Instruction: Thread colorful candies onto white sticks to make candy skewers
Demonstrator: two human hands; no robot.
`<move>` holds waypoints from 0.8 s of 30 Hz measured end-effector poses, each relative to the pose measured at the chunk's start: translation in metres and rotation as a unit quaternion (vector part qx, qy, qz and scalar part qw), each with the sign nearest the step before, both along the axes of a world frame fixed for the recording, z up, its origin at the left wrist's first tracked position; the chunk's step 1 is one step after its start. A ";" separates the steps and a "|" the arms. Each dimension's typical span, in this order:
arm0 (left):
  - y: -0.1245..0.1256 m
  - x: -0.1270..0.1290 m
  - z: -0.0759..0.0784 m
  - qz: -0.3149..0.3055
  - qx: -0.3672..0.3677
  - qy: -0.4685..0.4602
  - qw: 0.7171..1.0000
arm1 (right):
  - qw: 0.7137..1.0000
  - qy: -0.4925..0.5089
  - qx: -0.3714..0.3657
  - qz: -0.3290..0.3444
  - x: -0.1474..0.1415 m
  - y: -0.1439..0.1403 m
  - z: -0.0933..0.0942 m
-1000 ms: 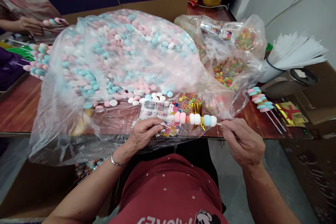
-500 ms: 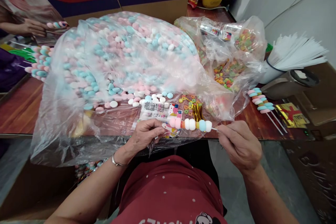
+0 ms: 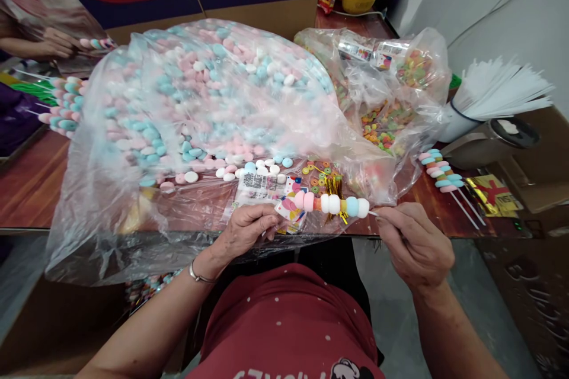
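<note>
Right hand (image 3: 415,244) pinches the free end of a white stick (image 3: 373,213) between thumb and forefinger, with the remaining fingers curled. Left hand (image 3: 249,226) pinches a printed wrapper (image 3: 287,208) between thumb and forefinger. The candy skewer (image 3: 332,204) is carried on this stick, level between the two hands near the table's front edge; its pink end meets the wrapper, and whether it has entered cannot be told. Directly behind it lie printed packets (image 3: 258,185), gold ties (image 3: 330,185) and ring candies (image 3: 315,176). A large clear bag (image 3: 213,89) of pink, white and blue candies occupies the middle of the table (image 3: 35,201); its loose plastic hangs over the front edge at left, limiting room beside the left hand. Right of the skewer, a strip of bare wood separates the right hand from two filled skewers (image 3: 440,172) and a gold packet (image 3: 493,195). Behind these stand a grey mug (image 3: 478,145) and a white cup (image 3: 454,123) of sticks. A carton (image 3: 249,6) bounds the rear.
</note>
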State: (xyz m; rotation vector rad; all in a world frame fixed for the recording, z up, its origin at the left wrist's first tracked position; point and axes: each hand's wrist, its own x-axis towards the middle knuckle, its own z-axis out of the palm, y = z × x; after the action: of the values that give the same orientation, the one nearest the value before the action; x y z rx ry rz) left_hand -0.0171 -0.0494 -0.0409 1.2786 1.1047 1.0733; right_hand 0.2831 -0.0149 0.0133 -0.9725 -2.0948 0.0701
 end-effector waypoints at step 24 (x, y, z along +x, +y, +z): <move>-0.003 0.004 -0.005 0.037 0.028 -0.009 0.999 | 1.000 0.024 -0.010 0.012 0.002 -0.003 -0.006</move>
State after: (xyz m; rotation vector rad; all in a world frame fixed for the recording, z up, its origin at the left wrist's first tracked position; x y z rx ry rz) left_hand -0.0129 -0.0526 -0.0459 1.2787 1.1231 1.1763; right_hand 0.2851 -0.0174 0.0076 -0.9490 -2.0655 0.1253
